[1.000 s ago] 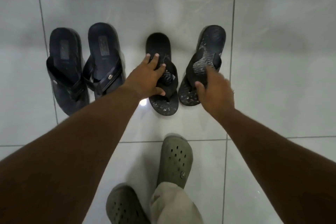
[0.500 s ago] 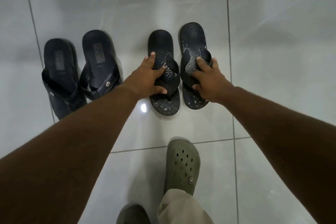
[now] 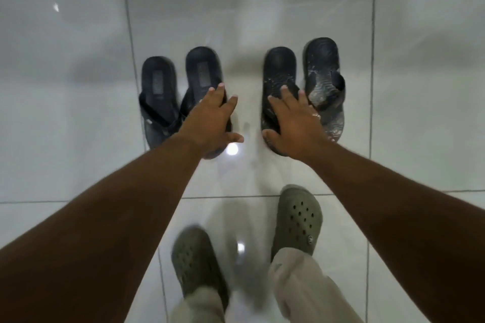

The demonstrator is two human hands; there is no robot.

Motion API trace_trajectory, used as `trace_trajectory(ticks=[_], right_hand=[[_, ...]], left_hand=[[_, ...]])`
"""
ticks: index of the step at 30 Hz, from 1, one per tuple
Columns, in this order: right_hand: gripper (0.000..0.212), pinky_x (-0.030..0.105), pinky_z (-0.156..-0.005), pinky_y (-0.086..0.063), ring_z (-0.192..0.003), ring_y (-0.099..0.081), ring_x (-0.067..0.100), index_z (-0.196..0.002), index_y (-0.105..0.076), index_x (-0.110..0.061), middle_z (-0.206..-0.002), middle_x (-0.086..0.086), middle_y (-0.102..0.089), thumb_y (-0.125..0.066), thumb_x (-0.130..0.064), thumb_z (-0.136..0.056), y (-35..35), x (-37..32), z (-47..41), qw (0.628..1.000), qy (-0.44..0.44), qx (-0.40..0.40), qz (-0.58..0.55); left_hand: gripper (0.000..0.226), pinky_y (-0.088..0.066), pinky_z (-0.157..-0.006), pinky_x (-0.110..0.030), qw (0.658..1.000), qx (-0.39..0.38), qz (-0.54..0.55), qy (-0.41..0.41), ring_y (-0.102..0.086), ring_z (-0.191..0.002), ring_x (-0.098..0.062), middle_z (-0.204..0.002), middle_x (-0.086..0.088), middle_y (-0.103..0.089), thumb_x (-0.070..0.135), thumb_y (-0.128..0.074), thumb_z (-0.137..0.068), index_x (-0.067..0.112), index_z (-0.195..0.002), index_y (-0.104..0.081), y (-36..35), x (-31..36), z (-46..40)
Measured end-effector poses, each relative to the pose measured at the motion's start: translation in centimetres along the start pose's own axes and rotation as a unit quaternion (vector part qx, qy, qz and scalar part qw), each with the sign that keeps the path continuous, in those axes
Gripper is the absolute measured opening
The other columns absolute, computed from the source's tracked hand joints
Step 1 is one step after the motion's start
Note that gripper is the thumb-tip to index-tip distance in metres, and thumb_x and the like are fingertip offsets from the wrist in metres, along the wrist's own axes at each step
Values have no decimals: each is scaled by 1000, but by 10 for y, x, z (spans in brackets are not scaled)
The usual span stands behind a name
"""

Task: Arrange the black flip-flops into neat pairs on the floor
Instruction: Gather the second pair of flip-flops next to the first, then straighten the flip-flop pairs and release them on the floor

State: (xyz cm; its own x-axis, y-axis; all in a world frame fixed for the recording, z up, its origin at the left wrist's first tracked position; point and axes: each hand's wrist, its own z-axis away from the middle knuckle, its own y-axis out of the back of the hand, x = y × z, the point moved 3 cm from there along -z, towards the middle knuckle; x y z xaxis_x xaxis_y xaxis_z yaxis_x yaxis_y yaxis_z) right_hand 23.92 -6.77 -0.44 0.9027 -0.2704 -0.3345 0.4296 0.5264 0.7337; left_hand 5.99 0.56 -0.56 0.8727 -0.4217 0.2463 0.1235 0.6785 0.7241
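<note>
Four black flip-flops lie side by side on the white tiled floor, toes toward me. The left pair is a smooth strapped sandal [image 3: 157,92] and its mate [image 3: 201,71]. My left hand [image 3: 212,123] is spread over the mate's strap and front, fingers apart, gripping nothing. The right pair is a patterned flip-flop [image 3: 279,67] and a scuffed one [image 3: 324,68], close together and roughly parallel. My right hand [image 3: 294,120] lies flat on the left one of that pair, fingers spread, thumb at its left edge. Both hands hide the front halves of the flip-flops under them.
My two feet in olive-green clogs, the left [image 3: 196,262] and the right [image 3: 299,220], stand just behind the row, with beige trouser legs above them. Glossy tiles with dark grout lines [image 3: 371,86] stretch all around. A bare strip of floor separates the two pairs.
My left hand left the patterned flip-flop and moved left onto the strapped sandal. My right hand shifted from the scuffed flip-flop onto the patterned one. The right pair now lies parallel.
</note>
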Motion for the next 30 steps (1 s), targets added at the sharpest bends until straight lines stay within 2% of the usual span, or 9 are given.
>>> trace_trajectory(ticks=[3,6,10,14,16,19,22,26,30], right_hand=[[81,59,-116,-23,-151,-3,42,-154,-14,-27,-166,4,-1,-60,-46,-90,-16,-66,-13,998,30,-45,-37],[85,58,-115,-25,-150,-2,44,-155,-8,-29,-166,5,6,-62,-42,-91,-35,-115,-39,997,39,-63,-25],[90,59,-115,-24,-149,5,46,-156,-4,-30,-165,9,15,-65,-36,-90,-59,-130,-79,997,4,-68,21],[76,58,-114,-29,-147,5,51,-155,-14,-29,-165,9,15,-59,-28,-94,-94,-133,-89,994,-20,-100,50],[68,58,-113,-32,-146,0,52,-154,-19,-30,-165,7,12,-53,-23,-96,-108,-143,-86,993,-25,-100,52],[67,58,-113,-33,-145,-7,51,-154,-21,-28,-165,8,13,-52,-22,-96,-125,-175,-83,993,-12,-96,67],[65,57,-115,-31,-148,-7,46,-155,-15,-26,-165,7,13,-47,-26,-98,-141,-224,-93,995,-11,-91,39],[61,59,-119,-19,-151,3,40,-157,-10,-24,-166,1,12,-38,-24,-103,-157,-303,-125,995,-15,-89,-48],[82,57,-113,-34,-148,5,51,-157,-9,-19,-164,7,18,-61,-14,-93,-164,-361,-144,996,-5,-87,26]], left_hand=[[95,-21,-119,-51,999,21,-25,33,-11,-150,-34,-163,-12,-6,53,-68,-77,23,-152,-18,13,-50,23],[91,-29,-117,-53,997,25,-40,66,-14,-149,-36,-162,-15,-13,44,-73,-77,18,-149,-24,14,-106,36],[95,-26,-117,-54,997,-30,-21,75,-5,-149,-38,-163,-14,-6,42,-71,-79,15,-152,-18,-4,-160,25],[89,-19,-120,-54,996,-75,-18,44,6,-148,-43,-164,-10,1,48,-67,-81,20,-152,-23,-36,-181,19],[83,-17,-119,-54,997,-53,12,45,12,-148,-42,-165,-7,5,52,-65,-80,21,-149,-30,-49,-190,22],[74,-17,-118,-54,999,-1,25,45,12,-148,-42,-164,-8,4,56,-62,-81,19,-142,-43,-52,-224,27],[77,-18,-118,-54,998,14,18,53,7,-148,-43,-164,-9,2,59,-60,-80,18,-143,-44,-51,-280,40],[78,-24,-117,-57,990,47,66,114,2,-148,-42,-164,-8,-3,60,-61,-79,18,-143,-45,-44,-357,64],[78,-28,-114,-60,982,73,86,151,-4,-147,-42,-164,-8,-9,62,-61,-77,19,-140,-49,-40,-407,76]])
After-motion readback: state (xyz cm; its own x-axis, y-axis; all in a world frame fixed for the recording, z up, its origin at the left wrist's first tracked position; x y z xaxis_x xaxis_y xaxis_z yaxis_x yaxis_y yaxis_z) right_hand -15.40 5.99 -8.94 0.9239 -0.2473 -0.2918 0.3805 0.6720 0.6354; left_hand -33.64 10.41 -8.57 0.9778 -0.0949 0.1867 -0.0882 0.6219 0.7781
